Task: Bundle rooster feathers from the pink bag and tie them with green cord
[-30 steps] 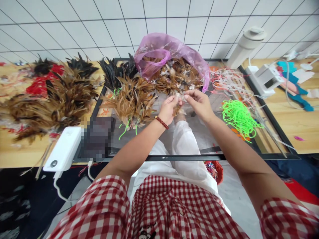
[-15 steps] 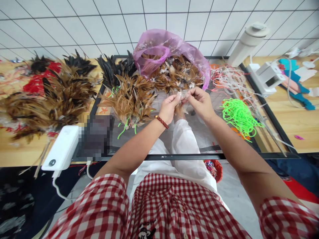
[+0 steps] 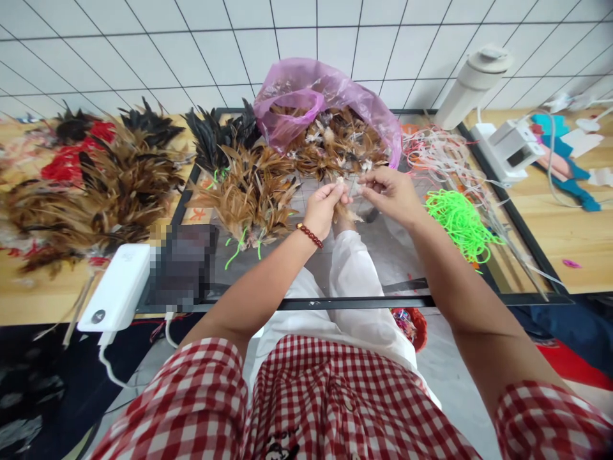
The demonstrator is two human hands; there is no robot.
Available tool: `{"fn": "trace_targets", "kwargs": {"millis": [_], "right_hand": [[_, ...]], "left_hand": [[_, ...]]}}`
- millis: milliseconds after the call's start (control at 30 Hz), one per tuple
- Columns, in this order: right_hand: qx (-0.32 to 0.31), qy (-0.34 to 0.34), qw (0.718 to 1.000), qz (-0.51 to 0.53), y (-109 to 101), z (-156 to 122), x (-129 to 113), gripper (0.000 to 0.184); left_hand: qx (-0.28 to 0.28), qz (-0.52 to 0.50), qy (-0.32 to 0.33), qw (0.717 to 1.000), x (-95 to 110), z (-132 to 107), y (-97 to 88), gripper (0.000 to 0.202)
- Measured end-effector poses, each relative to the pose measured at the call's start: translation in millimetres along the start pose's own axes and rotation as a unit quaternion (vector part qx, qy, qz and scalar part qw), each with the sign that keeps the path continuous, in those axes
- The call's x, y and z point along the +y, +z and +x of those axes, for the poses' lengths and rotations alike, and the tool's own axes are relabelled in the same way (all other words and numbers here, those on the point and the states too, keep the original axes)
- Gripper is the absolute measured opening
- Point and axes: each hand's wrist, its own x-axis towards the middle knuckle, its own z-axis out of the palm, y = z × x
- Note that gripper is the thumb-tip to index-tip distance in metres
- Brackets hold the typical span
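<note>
In the middle of the glass tabletop, my left hand point(image 3: 322, 206) is closed in a pinch on a light brown feather point(image 3: 345, 212), whose tip hangs below the fingers. To its right, my right hand point(image 3: 391, 193) is apart from it, with thumb and fingertips drawn together; a small whitish bit shows by these fingertips, too small to name. Behind both hands, a pink plastic bag point(image 3: 376, 102) lies open over loose brown feathers point(image 3: 330, 144). Left of my hands lies a pile of brown feathers point(image 3: 251, 198) with green cord ends sticking out.
A bright green cord bundle point(image 3: 460, 220) and tangled clear strings point(image 3: 443, 153) lie at right. A white bottle point(image 3: 472, 86) and white charger point(image 3: 512, 150) stand behind. At left are more brown feathers point(image 3: 119, 185), black feathers point(image 3: 223, 137), red cords point(image 3: 67, 163) and a white power bank point(image 3: 117, 287).
My right hand has drawn away to the right from my left hand, so a gap shows between them. My left hand keeps its hold on the feather.
</note>
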Motion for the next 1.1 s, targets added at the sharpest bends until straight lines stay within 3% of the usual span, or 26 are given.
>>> {"fn": "trace_targets", "kwargs": {"millis": [133, 233, 367, 467, 533, 700, 933, 1100], "right_hand": [[-0.198, 0.059, 0.978, -0.001, -9, -1, 13, 0.036], [-0.238, 0.024, 0.971, -0.017, -3, -1, 14, 0.027], [-0.217, 0.014, 0.976, -0.014, -3, -1, 14, 0.015], [-0.13, 0.049, 0.99, -0.006, -12, 0, 17, 0.013], [-0.088, 0.025, 0.996, -0.006, -20, 1, 18, 0.009], [-0.093, -0.069, 0.993, 0.017, -23, 2, 4, 0.011], [-0.008, -0.056, 0.997, 0.055, -6, -3, -13, 0.014], [-0.006, -0.046, 0.998, 0.042, -3, -5, -14, 0.017]], "left_hand": [[0.029, -0.036, -0.026, 0.999, 3, 1, 0.5, 0.025], [0.042, -0.06, -0.04, 0.997, 5, 1, 0.4, 0.024], [0.048, -0.085, -0.051, 0.994, 8, 1, -0.6, 0.022], [0.047, -0.087, -0.049, 0.994, 9, 1, -2.4, 0.021], [0.042, -0.078, -0.04, 0.995, 8, 2, -3.3, 0.022], [0.037, -0.014, -0.009, 0.999, 0, 3, -1.4, 0.022], [-0.003, 0.082, 0.006, 0.997, -6, -5, 3.5, 0.019], [-0.031, 0.134, 0.024, 0.99, -6, -6, 2.7, 0.022]]}}
